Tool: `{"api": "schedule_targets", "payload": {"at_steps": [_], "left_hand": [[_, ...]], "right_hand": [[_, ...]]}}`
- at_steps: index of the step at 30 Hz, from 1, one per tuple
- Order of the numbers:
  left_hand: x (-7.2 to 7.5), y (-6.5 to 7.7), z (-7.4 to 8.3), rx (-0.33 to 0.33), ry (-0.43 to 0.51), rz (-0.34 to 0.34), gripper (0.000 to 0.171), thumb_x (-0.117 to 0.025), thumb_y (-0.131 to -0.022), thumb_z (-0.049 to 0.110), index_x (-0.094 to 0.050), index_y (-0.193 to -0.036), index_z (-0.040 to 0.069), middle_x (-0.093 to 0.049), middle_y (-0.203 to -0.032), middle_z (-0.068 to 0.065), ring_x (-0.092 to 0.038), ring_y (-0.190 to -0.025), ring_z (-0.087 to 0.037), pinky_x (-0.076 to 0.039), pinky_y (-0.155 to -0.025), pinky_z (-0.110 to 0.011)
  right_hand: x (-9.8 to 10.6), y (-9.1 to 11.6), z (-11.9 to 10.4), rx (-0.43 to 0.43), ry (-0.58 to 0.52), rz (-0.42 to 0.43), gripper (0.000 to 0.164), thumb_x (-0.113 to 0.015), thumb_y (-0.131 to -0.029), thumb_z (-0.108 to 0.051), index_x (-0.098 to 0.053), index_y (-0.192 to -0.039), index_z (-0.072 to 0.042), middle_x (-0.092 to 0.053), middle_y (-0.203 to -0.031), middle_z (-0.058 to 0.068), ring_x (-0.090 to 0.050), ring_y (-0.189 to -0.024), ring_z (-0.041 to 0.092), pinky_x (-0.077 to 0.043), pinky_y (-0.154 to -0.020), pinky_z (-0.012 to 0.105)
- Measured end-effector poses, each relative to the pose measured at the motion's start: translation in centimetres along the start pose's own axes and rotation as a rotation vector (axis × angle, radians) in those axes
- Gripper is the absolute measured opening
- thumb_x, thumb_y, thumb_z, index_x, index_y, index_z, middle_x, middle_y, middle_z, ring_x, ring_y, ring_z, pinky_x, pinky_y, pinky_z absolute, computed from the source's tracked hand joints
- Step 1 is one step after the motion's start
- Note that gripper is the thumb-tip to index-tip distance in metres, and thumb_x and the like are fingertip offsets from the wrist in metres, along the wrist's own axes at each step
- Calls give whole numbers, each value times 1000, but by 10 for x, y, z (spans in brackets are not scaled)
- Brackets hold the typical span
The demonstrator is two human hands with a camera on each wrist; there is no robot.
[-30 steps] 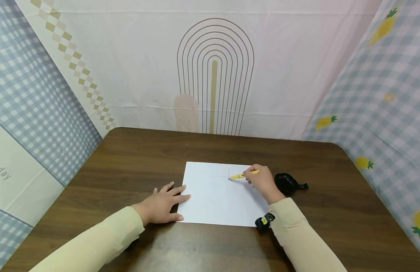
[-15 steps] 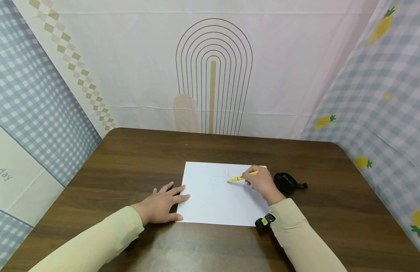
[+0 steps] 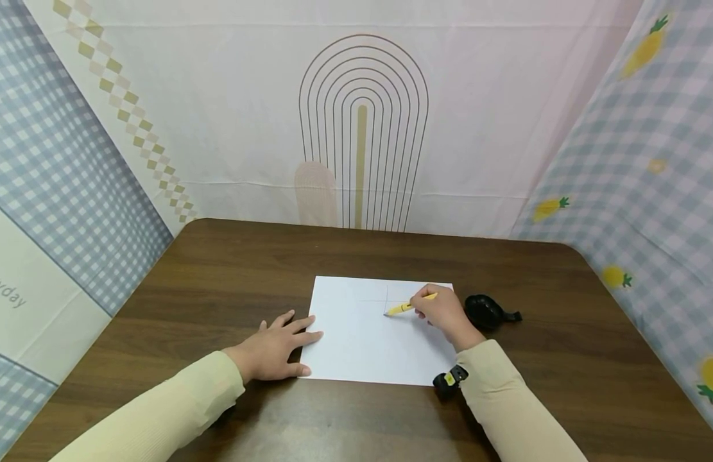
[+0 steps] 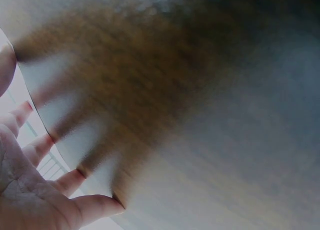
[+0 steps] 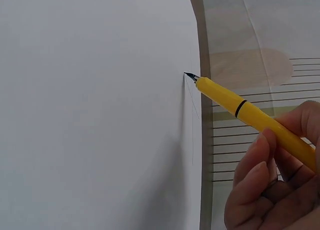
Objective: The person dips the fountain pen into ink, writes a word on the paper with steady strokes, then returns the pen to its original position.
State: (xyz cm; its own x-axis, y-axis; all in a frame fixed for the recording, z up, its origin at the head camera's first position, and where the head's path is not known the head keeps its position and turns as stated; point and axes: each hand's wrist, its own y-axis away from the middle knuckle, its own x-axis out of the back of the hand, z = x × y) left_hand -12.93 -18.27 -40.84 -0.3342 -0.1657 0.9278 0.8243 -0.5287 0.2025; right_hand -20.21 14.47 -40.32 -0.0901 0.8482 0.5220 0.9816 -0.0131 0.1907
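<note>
On the wood-grain table (image 3: 235,256), the left hand (image 3: 269,351) lies with fingers spread wide, gripping nothing, fingertips resting on the left edge of a white sheet of paper (image 3: 356,346) that sits about midway between the table's left and right edges. Toward the sheet's far edge, thin crossing lines (image 3: 387,300) show, and the nib of a yellow fountain pen (image 3: 411,307) touches the paper at their lower end, its barrel pinched between the thumb and fingers of the right hand (image 3: 443,309). Just beyond the sheet's right edge, near its far right corner, a rounded black object (image 3: 484,312) lies with its narrow stub toward the table's right edge.
</note>
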Motion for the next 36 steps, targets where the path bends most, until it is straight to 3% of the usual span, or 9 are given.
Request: {"api": "schedule_targets", "payload": {"at_steps": [36], "left_hand": [[-2,0,2,10,5,2,65,-66,-88,47,-46,-146,25,-30,-157,-5,-20,-142,-46,-23,-97,-77]], "right_hand": [[-5,9,-2,16,5,-78,9,-63,-84,-12,-66,-82,-4,-61,-69,6,-52,-64,17,-41,-53,25]]}}
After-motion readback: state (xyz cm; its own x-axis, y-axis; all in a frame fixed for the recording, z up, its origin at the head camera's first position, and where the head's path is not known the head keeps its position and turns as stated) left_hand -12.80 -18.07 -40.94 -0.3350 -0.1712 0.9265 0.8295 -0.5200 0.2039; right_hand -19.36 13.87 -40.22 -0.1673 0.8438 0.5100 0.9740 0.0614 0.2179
